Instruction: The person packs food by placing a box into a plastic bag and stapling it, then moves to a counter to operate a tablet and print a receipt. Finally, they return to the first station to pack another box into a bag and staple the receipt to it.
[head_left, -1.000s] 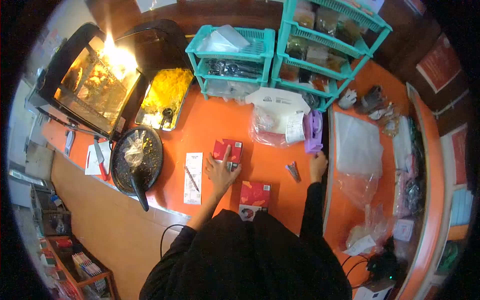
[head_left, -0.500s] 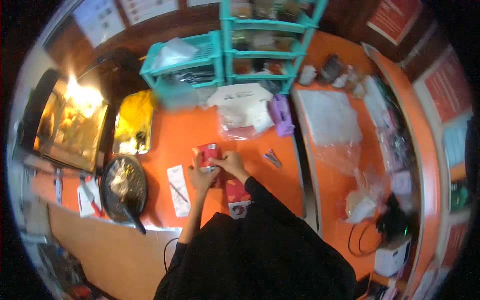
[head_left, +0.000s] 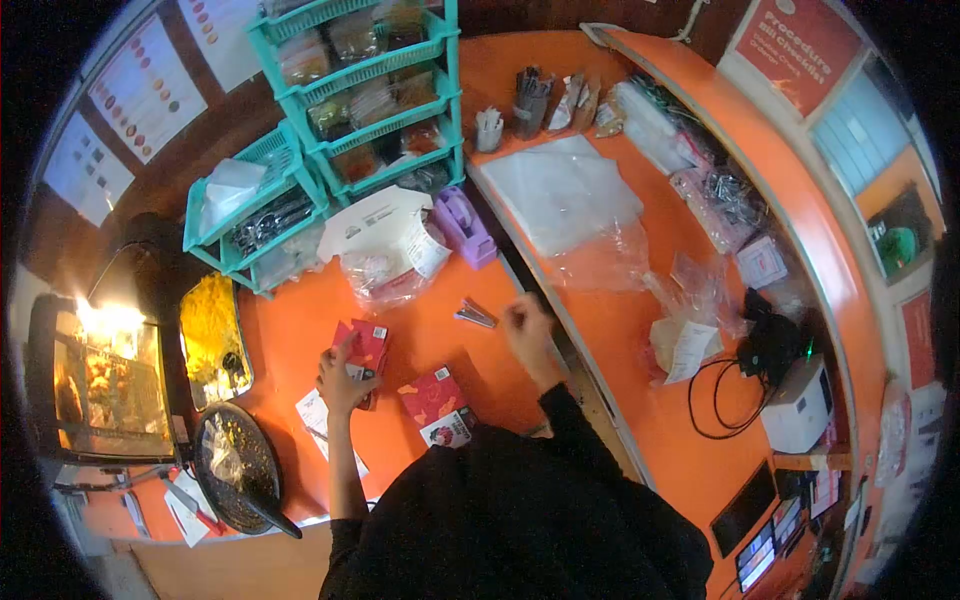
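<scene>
The left hand point(head_left: 343, 378) is laid on the orange counter point(head_left: 440, 300) with the forearm run straight up from the body, and its fingers are closed around the near end of a small red box point(head_left: 364, 345), the thumb pressed against the box's left edge. The box is held slightly tilted, just above a white receipt point(head_left: 318, 418) that is partly covered by the wrist. The right hand point(head_left: 527, 330) is raised over the counter's right part, the elbow bent and the dark sleeve point(head_left: 570, 420) drawn up to the wrist; its fingers are curled loosely inward with nothing seen between them, though whether the tips touch cannot be told. A stapler point(head_left: 475, 315) is lain just left of that hand, apart from it. A second red box point(head_left: 436, 405) is set flat between the two arms, close to the body and near the counter's front edge. Bare orange surface is left between the held box and the stapler. Behind it the way is bounded by a filled plastic bag point(head_left: 385, 255) and a purple tape dispenser point(head_left: 464, 226), and farther back by teal racks point(head_left: 300, 170). To the right the counter is cut by a dark seam point(head_left: 560, 320), beyond which clear plastic bags point(head_left: 565, 190) are spread. To the left a black pan point(head_left: 235, 465) is placed at the edge.
</scene>
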